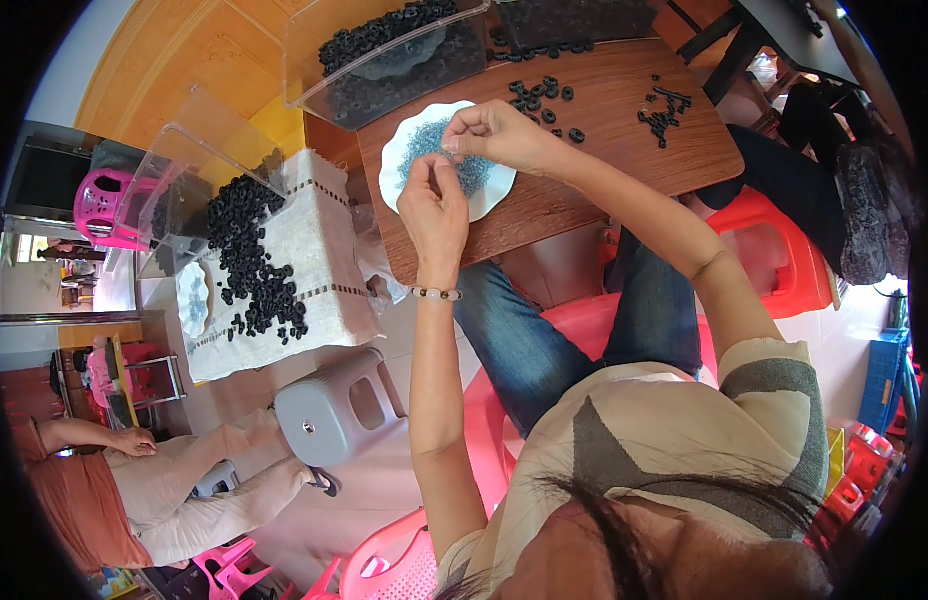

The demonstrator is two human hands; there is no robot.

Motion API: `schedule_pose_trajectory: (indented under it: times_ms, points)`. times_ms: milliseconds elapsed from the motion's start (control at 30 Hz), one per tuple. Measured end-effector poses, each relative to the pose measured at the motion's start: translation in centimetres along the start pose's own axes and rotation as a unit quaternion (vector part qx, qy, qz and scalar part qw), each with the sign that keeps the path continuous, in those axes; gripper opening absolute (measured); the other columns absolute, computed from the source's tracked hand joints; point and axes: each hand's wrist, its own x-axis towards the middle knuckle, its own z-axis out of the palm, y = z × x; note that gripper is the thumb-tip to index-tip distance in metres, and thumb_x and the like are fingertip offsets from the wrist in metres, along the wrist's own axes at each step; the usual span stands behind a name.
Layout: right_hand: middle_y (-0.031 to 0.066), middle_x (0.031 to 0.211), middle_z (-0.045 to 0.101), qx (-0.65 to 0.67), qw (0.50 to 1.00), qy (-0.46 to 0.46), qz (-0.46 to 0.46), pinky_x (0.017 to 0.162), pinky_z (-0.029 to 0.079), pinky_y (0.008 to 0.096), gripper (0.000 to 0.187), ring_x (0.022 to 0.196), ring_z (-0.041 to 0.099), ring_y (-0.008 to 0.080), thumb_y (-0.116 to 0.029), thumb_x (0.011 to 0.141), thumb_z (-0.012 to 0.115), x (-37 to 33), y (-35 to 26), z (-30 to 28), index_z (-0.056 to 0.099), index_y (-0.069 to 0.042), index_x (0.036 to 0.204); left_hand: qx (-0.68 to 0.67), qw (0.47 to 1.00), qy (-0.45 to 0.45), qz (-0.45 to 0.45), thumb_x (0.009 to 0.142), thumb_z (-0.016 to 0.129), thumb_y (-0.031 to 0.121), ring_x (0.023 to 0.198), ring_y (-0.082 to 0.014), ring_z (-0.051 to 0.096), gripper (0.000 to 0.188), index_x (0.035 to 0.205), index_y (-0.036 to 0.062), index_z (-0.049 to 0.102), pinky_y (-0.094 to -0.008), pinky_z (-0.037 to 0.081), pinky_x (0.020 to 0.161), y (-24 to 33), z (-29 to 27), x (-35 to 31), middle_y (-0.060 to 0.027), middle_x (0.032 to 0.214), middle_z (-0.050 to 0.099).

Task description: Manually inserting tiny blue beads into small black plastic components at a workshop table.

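Note:
A white wavy-rimmed plate (498,195) rests on the brown wooden table, bearing a pile of tiny blue-grey translucent pieces (474,176). Above its near part my left hand (434,212) is raised, thumb and finger pinched together. My right hand (506,136) comes in over the plate from the right, also in a pinch, with its fingertips close to those of the left. Whatever lies between the fingers is too small to make out. To the right of the plate are loose black ring-shaped parts (550,116).
Small black parts (664,118) lie at the table's right. Clear bins (384,60) of black rings stand at the back. On the left, a cloth-covered table (329,250) carries a heap of black pieces (254,270). A grey stool (329,405) and another person (134,480) are at the lower left.

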Motion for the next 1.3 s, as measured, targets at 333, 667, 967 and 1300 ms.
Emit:
schedule_pose_trajectory:
  times_ms: [333, 667, 967, 1300]
  points:
    - [0.0063, 0.096, 0.072, -0.096, 0.995, 0.028, -0.024, 0.080, 0.053, 0.0263, 0.019, 0.089, 0.067, 0.0110, -0.004, 0.096, 0.067, 0.2, 0.7, -0.3, 0.068, 0.003, 0.113, 0.118, 0.993, 0.012, 0.029, 0.102, 0.052, 0.017, 0.067, -0.0342, 0.067, 0.029, 0.089, -0.0051, 0.066, -0.0431, 0.050, 0.066, -1.1, -0.4, 1.7, -0.0224, 0.075, 0.068]
    - [0.0051, 0.094, 0.073, -0.121, 0.991, 0.028, 0.043, 0.068, 0.049, 0.0231, 0.024, 0.085, 0.067, 0.0083, -0.015, 0.098, 0.067, -0.7, -0.7, -1.3, 0.068, 0.001, 0.116, 0.169, 0.984, -0.010, 0.051, 0.099, 0.063, 0.022, 0.061, -0.0384, 0.064, 0.024, 0.095, -0.0005, 0.073, -0.0461, 0.049, 0.062, 0.2, -0.8, 1.0, -0.0216, 0.066, 0.065]
    - [0.0103, 0.097, 0.072, -0.108, 0.994, 0.021, -0.005, 0.079, 0.054, 0.0288, 0.024, 0.089, 0.069, 0.0146, -0.004, 0.090, 0.072, -0.6, -0.3, -0.4, 0.068, 0.005, 0.111, 0.120, 0.992, -0.026, 0.033, 0.104, 0.055, 0.021, 0.059, -0.0320, 0.062, 0.030, 0.087, -0.0013, 0.068, -0.0441, 0.046, 0.060, -1.0, -0.1, 1.8, -0.0191, 0.064, 0.063]
    - [0.0113, 0.097, 0.075, -0.202, 0.975, 0.066, -0.067, 0.079, 0.055, 0.0318, 0.030, 0.087, 0.070, 0.0158, -0.017, 0.086, 0.079, -0.9, -0.5, -0.4, 0.072, 0.004, 0.107, 0.060, 0.998, -0.011, -0.008, 0.106, 0.051, 0.021, 0.060, -0.0229, 0.057, 0.035, 0.085, -0.0018, 0.065, -0.0396, 0.046, 0.061, -0.7, -0.2, 1.1, -0.0154, 0.067, 0.062]
